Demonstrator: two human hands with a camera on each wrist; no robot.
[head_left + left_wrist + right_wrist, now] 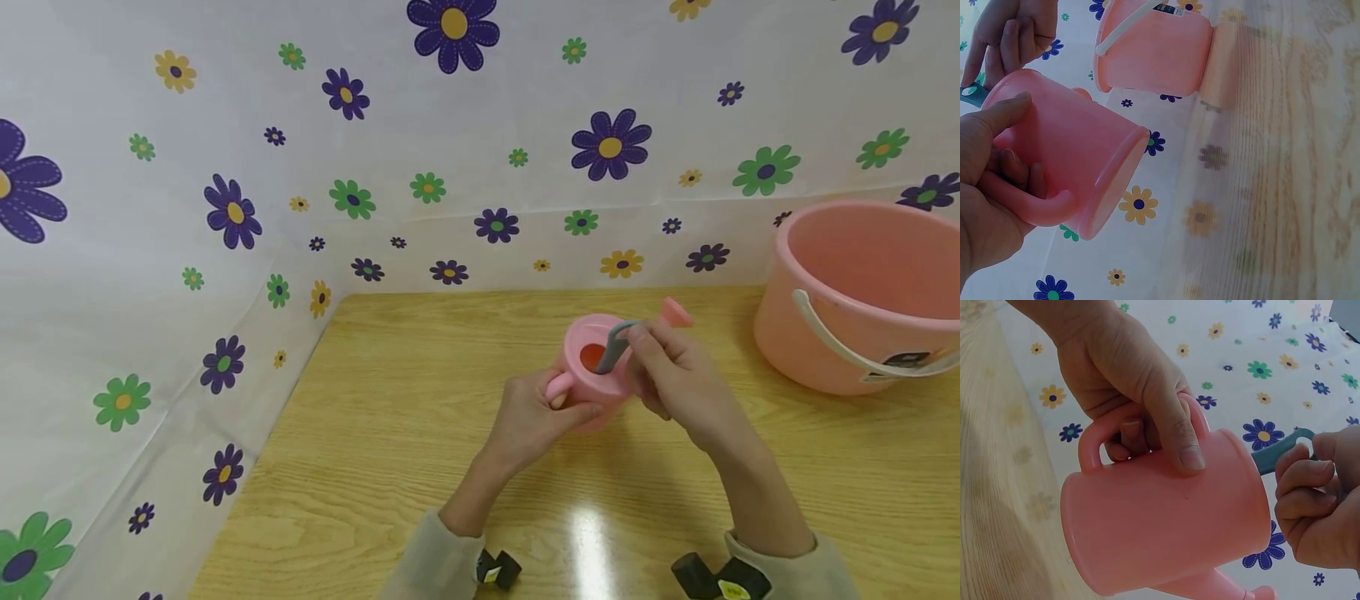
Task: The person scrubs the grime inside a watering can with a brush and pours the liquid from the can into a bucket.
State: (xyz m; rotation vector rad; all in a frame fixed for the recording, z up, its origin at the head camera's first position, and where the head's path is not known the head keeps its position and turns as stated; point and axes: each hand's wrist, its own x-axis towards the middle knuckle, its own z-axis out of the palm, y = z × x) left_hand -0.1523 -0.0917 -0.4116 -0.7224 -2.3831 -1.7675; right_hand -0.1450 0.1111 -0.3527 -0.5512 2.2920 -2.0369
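Observation:
A pink watering can (pixel 596 419) with a round top opening is tilted over the wooden table, its spout toward the far right. My left hand (pixel 528 414) grips the can's loop handle, with the thumb along the body. A grey-teal tool handle (pixel 613 350) with a looped end sticks out of the opening. My right hand (pixel 678 375) pinches that looped end beside the rim. In the right wrist view, the teal handle (pixel 1272 455) slants from the can's mouth to curled fingers. The tool's other end is hidden inside the can.
A large pink bucket (pixel 817 342) with a white carrying handle stands on the wooden table (pixel 390 417) at the right. White sheeting (pixel 465 108) printed with flowers covers the back and left sides. Black devices (pixel 720 577) are strapped at both sleeves.

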